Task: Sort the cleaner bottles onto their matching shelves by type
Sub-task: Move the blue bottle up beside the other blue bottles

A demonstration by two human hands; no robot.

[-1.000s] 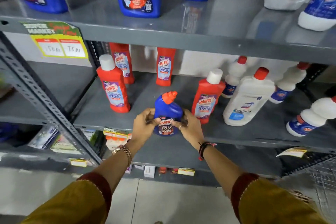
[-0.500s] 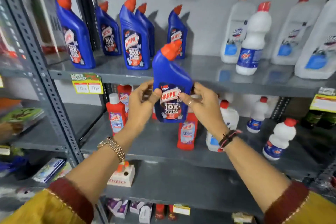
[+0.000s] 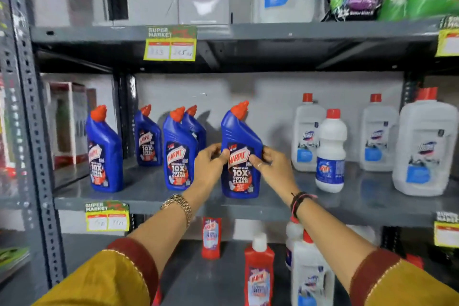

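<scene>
On the middle shelf (image 3: 149,197), near its front edge, my left hand (image 3: 210,164) and right hand (image 3: 270,164) both clasp an upright blue Harpic bottle (image 3: 241,151), right of four matching ones. I'd seat its base flat before letting go.

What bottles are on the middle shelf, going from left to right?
Blue bottle at the left end → blue bottle at the back → held blue bottle → round white bottle with blue label → big white jug.
</scene>
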